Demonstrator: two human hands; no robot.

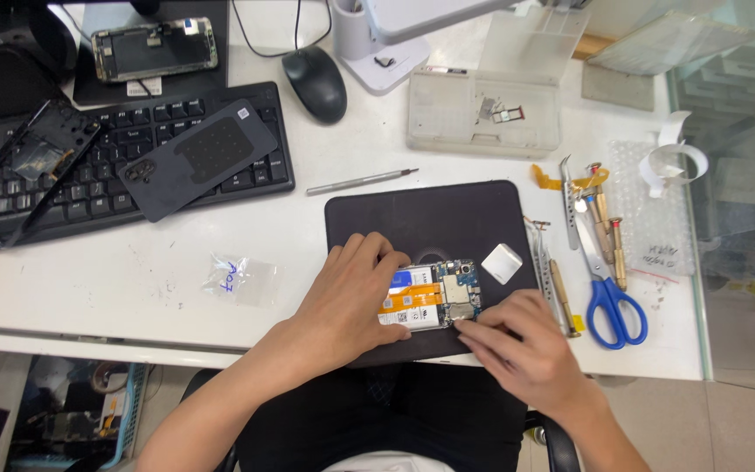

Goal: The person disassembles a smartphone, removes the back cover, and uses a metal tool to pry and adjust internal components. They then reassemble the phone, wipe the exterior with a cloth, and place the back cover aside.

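Observation:
An opened phone (434,295) lies on a dark work mat (430,214), its battery, orange flex cable and circuit board exposed. My left hand (347,293) rests over the phone's left end and holds it down. My right hand (517,345) comes in from the lower right, fingertips pinched at the phone's lower right corner by the board. Whether a small tool or part sits between those fingers cannot be seen. A small white square piece (502,263) lies on the mat just right of the phone.
A black keyboard (89,183) at the left carries a phone back cover (198,166) and a frame. A mouse (316,83), a clear parts box (482,109), a thin screwdriver (360,181), blue-handled scissors (609,293), tweezers and a small plastic bag (238,278) surround the mat.

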